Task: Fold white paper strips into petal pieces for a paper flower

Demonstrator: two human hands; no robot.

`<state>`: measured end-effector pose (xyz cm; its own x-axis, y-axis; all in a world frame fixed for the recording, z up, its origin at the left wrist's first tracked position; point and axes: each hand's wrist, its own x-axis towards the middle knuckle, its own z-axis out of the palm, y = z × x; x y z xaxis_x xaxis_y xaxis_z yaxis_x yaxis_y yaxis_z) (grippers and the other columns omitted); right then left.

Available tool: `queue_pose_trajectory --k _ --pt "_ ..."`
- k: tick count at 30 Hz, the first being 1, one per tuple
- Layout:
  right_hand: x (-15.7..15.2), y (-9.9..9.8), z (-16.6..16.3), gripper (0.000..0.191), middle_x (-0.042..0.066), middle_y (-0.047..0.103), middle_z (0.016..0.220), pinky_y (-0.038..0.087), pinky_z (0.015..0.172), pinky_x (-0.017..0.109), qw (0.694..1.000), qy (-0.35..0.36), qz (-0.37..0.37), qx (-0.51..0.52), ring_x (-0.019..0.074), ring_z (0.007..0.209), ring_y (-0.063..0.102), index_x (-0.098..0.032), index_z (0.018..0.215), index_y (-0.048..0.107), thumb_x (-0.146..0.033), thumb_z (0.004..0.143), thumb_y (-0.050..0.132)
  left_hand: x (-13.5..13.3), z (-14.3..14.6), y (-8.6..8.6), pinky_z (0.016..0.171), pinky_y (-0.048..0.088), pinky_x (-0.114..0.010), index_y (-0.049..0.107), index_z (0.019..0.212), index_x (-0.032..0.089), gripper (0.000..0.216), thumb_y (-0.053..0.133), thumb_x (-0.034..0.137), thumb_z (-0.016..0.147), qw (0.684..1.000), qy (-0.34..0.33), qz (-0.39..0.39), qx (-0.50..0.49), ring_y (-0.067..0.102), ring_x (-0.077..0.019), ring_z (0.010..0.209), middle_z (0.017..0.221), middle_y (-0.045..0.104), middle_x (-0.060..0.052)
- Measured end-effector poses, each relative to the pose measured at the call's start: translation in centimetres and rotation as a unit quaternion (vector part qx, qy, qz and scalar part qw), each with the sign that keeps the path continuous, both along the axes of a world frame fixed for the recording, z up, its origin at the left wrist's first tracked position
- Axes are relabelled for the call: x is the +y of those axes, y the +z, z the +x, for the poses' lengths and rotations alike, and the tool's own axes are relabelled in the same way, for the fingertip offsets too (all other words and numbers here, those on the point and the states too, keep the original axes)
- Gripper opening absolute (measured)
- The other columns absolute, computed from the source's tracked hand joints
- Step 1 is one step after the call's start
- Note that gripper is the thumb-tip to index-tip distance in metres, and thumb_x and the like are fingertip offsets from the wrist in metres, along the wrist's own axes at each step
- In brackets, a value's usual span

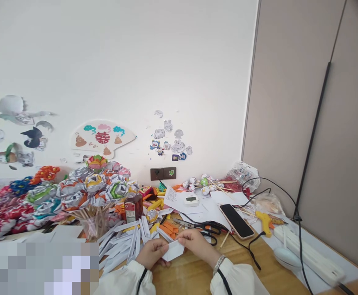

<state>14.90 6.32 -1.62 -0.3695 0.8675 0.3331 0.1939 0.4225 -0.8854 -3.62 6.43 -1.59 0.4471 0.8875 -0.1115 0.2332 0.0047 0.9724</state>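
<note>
Between my two hands is a small folded piece of white paper (174,250), held low over the wooden table. My left hand (153,251) pinches its left end, thumb on top. At the upper right corner, my right hand (194,242) grips it between thumb and fingers. Just beyond lie orange folded paper pieces (169,229) and a spread of white folded strips (126,241). Black-handled scissors (208,226) rest a little past my right hand.
Paper flowers (89,186) crowd the back left, beside a dark red bottle (133,208). A white timer (191,199) sits on paper sheets. To the right are a phone (236,221), a yellow glue gun (264,222), a power strip (309,254) and loose black cables.
</note>
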Motion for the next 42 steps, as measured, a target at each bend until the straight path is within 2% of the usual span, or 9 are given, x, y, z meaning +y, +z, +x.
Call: queue_pose_trajectory --k 5,12,16,20,23,27,32,37,42 --pt "0.2 -0.3 -0.1 0.024 0.001 0.061 0.066 0.039 0.055 0.022 1.0 -0.006 0.001 0.004 0.014 0.06 0.052 -0.015 0.076 0.066 -0.034 0.071 0.053 -0.1 -0.1 0.1 0.052 0.042 -0.026 0.058 0.067 0.017 0.05 0.054 0.063 0.049 1.0 -0.013 -0.004 -0.003 0.058 -0.0165 0.052 0.052 0.062 0.0" --pt "-0.2 -0.3 -0.6 0.02 0.003 0.062 0.071 0.04 0.06 0.025 0.999 -0.021 0.006 0.023 0.0162 0.065 0.054 -0.016 0.079 0.067 -0.029 0.07 0.054 -0.2 0.3 -0.2 0.047 0.04 -0.024 0.058 0.064 0.017 0.046 0.056 0.06 0.05 1.0 -0.006 0.0 0.001 0.055 -0.0145 0.046 0.047 0.059 0.002" --pt "-0.4 -0.3 -0.9 0.024 0.0 0.057 0.061 0.038 0.052 0.023 0.999 -0.017 -0.003 0.04 0.0128 0.054 0.048 -0.02 0.091 0.064 -0.027 0.07 0.054 -0.2 0.3 -0.2 0.046 0.039 -0.024 0.059 0.063 0.017 0.045 0.056 0.06 0.051 1.0 -0.014 -0.007 -0.011 0.056 -0.0151 0.048 0.048 0.059 0.001" --pt "-0.2 0.0 -0.7 0.028 -0.003 0.049 0.055 0.035 0.048 0.021 0.997 -0.003 -0.021 0.072 0.01 0.049 0.043 -0.019 0.097 0.06 -0.028 0.071 0.052 0.0 -0.1 0.0 0.047 0.039 -0.024 0.061 0.079 0.018 0.054 0.055 0.062 0.05 0.998 -0.029 -0.034 -0.042 0.059 -0.0163 0.051 0.056 0.063 -0.001" --pt "-0.1 0.2 -0.5 0.032 -0.005 0.043 0.052 0.033 0.047 0.02 0.994 -0.007 -0.032 0.103 0.0089 0.047 0.041 -0.018 0.102 0.055 -0.026 0.072 0.05 0.1 -0.3 0.2 0.049 0.04 -0.025 0.056 0.094 0.019 0.062 0.057 0.062 0.049 0.996 -0.033 -0.048 -0.061 0.061 -0.0171 0.054 0.063 0.065 -0.002" --pt "-0.2 0.3 -0.6 0.03 -0.006 0.04 0.049 0.03 0.044 0.018 0.991 0.0 -0.047 0.124 0.0072 0.043 0.037 -0.016 0.099 0.053 -0.021 0.07 0.049 0.3 -0.4 0.1 0.047 0.04 -0.024 0.049 0.099 0.021 0.062 0.059 0.057 0.051 0.996 -0.03 -0.046 -0.072 0.061 -0.0169 0.053 0.063 0.064 -0.001" --pt "-0.3 0.2 -0.6 0.026 -0.008 0.04 0.048 0.029 0.044 0.018 0.989 0.013 -0.062 0.137 0.0071 0.043 0.037 -0.017 0.095 0.051 -0.019 0.069 0.049 0.6 -0.3 -0.6 0.041 0.038 -0.022 0.043 0.096 0.02 0.056 0.061 0.052 0.053 0.994 -0.028 -0.041 -0.098 0.06 -0.017 0.048 0.059 0.064 0.0" --pt "-0.1 0.1 -0.6 0.027 -0.007 0.039 0.05 0.029 0.046 0.018 0.985 0.01 -0.077 0.154 0.0074 0.045 0.039 -0.018 0.095 0.05 -0.017 0.068 0.047 0.6 -0.1 -1.0 0.039 0.035 -0.021 0.047 0.095 0.02 0.054 0.057 0.054 0.056 0.995 -0.031 -0.031 -0.092 0.06 -0.0167 0.047 0.055 0.063 0.001" --pt "-0.2 -0.2 -1.2 0.03 -0.007 0.041 0.05 0.026 0.043 0.018 0.986 0.006 -0.083 0.146 0.0067 0.042 0.035 -0.017 0.094 0.052 -0.02 0.065 0.056 0.3 0.1 -1.1 0.041 0.036 -0.02 0.055 0.058 0.017 0.039 0.061 0.055 0.05 0.999 -0.008 0.008 -0.049 0.052 -0.0109 0.041 0.044 0.057 0.004"
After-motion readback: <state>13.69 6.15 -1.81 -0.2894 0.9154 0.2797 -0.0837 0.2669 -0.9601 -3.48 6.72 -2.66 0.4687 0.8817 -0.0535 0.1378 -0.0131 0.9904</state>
